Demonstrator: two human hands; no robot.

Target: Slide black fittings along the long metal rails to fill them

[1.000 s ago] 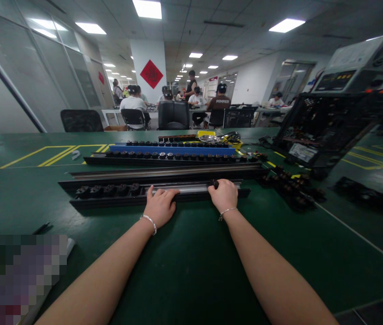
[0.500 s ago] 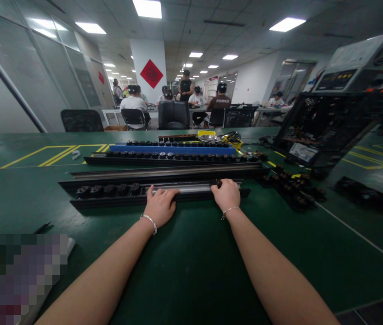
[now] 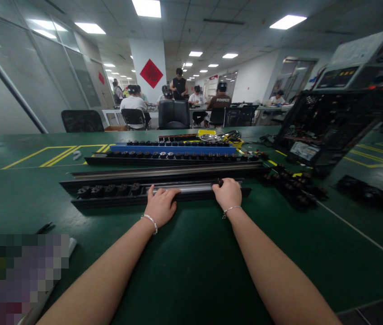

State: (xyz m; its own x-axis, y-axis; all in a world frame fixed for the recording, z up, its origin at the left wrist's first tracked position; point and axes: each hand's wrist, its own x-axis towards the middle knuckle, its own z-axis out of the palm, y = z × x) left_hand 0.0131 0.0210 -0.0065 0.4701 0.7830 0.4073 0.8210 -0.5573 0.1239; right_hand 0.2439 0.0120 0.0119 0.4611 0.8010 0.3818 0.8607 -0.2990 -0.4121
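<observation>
The nearest black rail lies crosswise on the green table. Several round black socket-like pieces sit in the left part of its channel, and a silvery strip shows in the bare part. My left hand rests on the rail just right of those pieces, its fingers spread over the channel and gripping nothing. Near the rail's right end, my right hand is closed on a small black piece, mostly hidden by the fingers. Whether that piece touches the channel, I cannot tell.
Behind lie another black rail, a filled black rail and a blue rail. Loose black pieces are heaped on the right, near an open black case. A blurred-out item lies front left. People sit in the background.
Both hands keep almost the same position on the rail; the view shifts slightly. In the background, the standing person has moved a little left.
</observation>
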